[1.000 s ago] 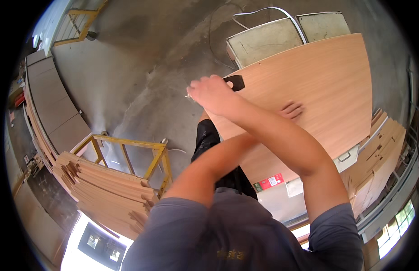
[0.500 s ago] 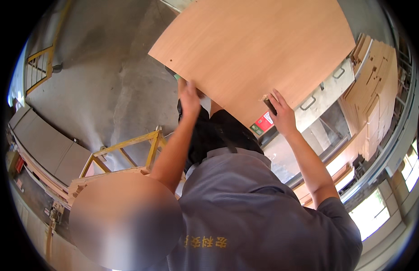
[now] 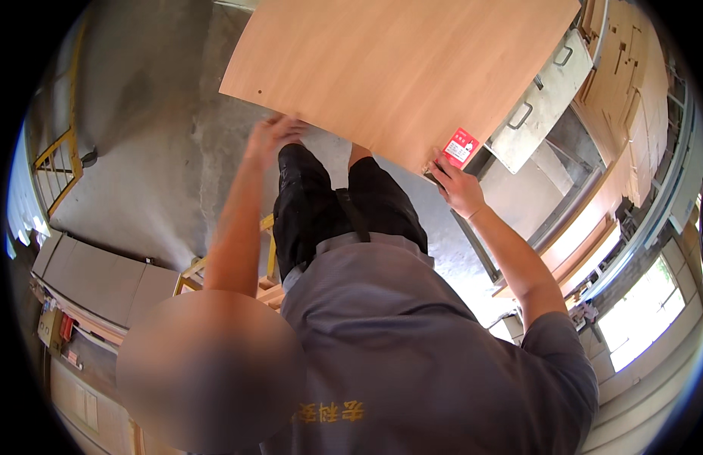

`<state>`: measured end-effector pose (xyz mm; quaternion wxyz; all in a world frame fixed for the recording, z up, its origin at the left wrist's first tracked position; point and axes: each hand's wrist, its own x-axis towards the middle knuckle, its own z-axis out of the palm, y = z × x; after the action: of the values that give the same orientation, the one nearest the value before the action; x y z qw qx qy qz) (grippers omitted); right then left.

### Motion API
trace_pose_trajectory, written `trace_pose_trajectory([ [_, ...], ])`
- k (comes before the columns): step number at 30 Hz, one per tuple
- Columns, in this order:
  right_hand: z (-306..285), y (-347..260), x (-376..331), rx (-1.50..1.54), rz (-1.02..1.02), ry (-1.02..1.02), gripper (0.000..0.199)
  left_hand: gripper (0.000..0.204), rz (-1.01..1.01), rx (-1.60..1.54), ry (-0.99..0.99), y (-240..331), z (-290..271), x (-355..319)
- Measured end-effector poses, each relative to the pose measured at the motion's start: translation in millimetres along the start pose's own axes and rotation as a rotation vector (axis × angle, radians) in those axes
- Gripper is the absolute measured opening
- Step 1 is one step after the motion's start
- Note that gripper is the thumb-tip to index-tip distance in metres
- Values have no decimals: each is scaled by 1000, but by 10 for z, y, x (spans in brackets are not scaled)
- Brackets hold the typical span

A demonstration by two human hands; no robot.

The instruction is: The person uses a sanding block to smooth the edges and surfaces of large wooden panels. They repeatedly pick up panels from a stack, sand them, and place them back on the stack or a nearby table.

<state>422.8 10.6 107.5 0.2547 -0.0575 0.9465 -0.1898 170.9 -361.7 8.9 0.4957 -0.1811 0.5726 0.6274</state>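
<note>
A large wood-grain panel (image 3: 389,68) lies flat in front of me, with a small dark hole near its left corner. At the panel's near right corner is a red label (image 3: 460,147). My right hand (image 3: 461,191) is closed around a short dark tool (image 3: 430,176), just below that label; fingers hide most of the tool, and its kind is unclear. My left hand (image 3: 274,135) is at the panel's near left edge, its fingers smeared by motion. I cannot tell whether it touches the edge.
A pale board with metal handles (image 3: 520,115) sits below the panel's right side. Stacked cut wooden boards (image 3: 624,91) stand at the far right. To the left are a yellow metal frame (image 3: 63,163) and a stack of grey-topped panels (image 3: 101,277).
The view has shifted, so the panel appears higher and farther left. My right hand has moved toward the panel's near corner with the tool. My left hand has moved left along the edge.
</note>
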Motion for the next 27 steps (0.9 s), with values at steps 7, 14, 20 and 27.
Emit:
trace_pose_trajectory([
  [7, -54, -552, 601, -114, -92, 20, 54, 40, 246, -289, 406, 670, -1324, 88],
  [14, -200, -1457, 1956, -115, -110, 116, 54, 48, 135, -249, 318, 513, -1554, -187],
  [20, -786, -2649, 3609, 54, 22, 77, 49, 48, 146, -246, 391, 693, -1507, -476],
  [27, -568, -1992, 2649, 744, 480, 667, 29, 44, 434, 258, 363, 983, -1321, 155],
])
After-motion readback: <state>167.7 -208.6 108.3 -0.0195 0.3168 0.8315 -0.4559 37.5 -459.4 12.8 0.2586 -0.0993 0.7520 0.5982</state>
